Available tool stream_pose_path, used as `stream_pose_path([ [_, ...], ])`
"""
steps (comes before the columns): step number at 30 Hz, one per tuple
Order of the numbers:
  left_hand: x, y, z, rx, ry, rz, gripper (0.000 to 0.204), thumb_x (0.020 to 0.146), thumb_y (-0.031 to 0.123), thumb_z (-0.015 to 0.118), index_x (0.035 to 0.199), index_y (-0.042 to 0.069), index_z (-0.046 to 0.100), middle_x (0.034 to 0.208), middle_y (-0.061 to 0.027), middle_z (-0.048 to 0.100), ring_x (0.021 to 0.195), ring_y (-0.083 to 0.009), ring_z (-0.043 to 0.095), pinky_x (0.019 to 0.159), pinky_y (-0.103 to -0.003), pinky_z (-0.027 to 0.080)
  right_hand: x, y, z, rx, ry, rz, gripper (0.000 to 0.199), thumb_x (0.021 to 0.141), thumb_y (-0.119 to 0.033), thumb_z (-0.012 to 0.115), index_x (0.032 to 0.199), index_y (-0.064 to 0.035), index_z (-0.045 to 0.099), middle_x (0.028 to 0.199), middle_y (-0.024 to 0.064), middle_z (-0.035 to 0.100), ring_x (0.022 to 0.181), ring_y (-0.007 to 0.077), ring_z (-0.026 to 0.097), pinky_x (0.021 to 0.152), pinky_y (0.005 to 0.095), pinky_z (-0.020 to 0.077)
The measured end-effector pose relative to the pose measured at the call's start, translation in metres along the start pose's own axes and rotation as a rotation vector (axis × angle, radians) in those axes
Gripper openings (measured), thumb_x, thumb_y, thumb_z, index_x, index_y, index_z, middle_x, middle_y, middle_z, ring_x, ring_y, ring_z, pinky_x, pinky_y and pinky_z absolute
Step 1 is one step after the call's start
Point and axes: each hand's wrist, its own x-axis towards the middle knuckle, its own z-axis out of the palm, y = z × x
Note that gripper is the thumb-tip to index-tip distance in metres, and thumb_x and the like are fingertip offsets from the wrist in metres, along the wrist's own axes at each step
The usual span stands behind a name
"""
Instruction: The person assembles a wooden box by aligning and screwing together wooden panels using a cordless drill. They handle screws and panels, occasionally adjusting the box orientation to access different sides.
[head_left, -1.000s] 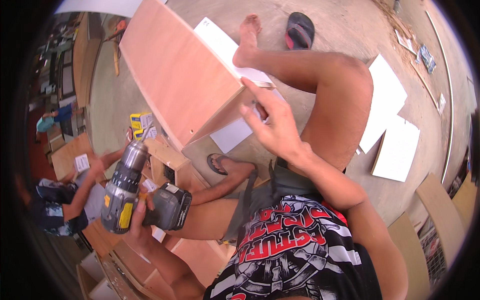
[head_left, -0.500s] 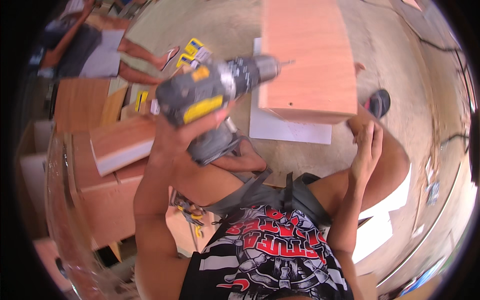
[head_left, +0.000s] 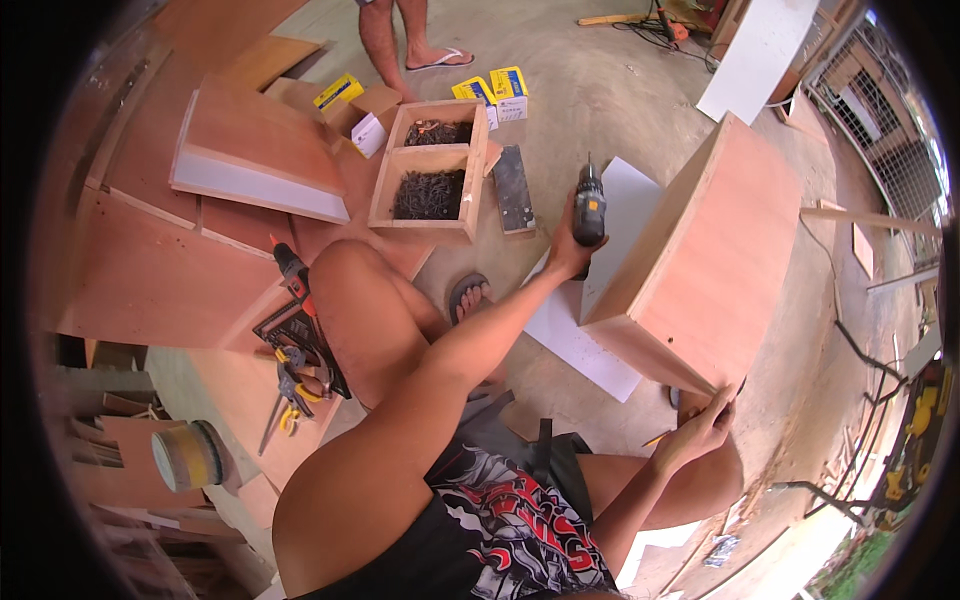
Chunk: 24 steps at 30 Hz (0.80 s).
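Drill [head_left: 590,214], black, near pinkish wooden box [head_left: 712,262]

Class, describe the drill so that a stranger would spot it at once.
Start from the large pinkish wooden box right of centre. Just left of it, the person's left hand grips a dark drill, bit pointing away. Being held, it stands apart from the orange-tipped tool beside the left knee.

left hand [head_left: 572,243] grips, arm [head_left: 475,340] outstretched; right hand [head_left: 698,432] curls closer in.
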Motion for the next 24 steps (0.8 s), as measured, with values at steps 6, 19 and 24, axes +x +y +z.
stream_pose_path([
  [6, -0.018, -0.022, 0.012, -0.206, -0.103, -0.170, 0.102, 0.079, 0.011, 0.085, 0.158, 0.007, 0.021, 0.146, -0.0193, 0.047, 0.135, -0.0298, 0.048, 0.111, -0.041, 0.042, -0.006, -0.006, 0.008, -0.032, 0.113, -0.016, 0.056, 0.099, -0.035, 0.068, 0.125, 0.0137, 0.058, 0.115, 0.0208, 0.064, 0.105, 0.0238, 0.066, 0.083, 0.0358, 0.0596],
  [19, -0.056, 0.076, -0.066, 0.389, -0.357, -0.194, 0.084, 0.079, -0.002, 0.069, 0.151, -0.010, 0.027, 0.144, -0.0305, 0.042, 0.131, -0.0431, 0.048, 0.108, -0.047, 0.044, 0.010, 0.016, -0.011, -0.274, 0.101, -0.241, 0.050, 0.101, -0.035, 0.063, 0.127, 0.0074, 0.065, 0.131, 0.0187, 0.061, 0.114, 0.0237, 0.062, 0.087, 0.0342, 0.0529],
  [24, -0.080, 0.224, -0.229, -0.038, 0.095, -0.015, 0.045, 0.094, 0.004, 0.064, 0.136, -0.002, 0.049, 0.118, -0.0146, 0.064, 0.102, -0.0195, 0.063, 0.088, -0.033, 0.052, 0.011, 0.023, -0.011, -0.105, 0.085, -0.128, 0.048, 0.101, -0.034, 0.065, 0.127, 0.0066, 0.064, 0.129, 0.0161, 0.060, 0.114, 0.0222, 0.061, 0.090, 0.0335, 0.0519],
])
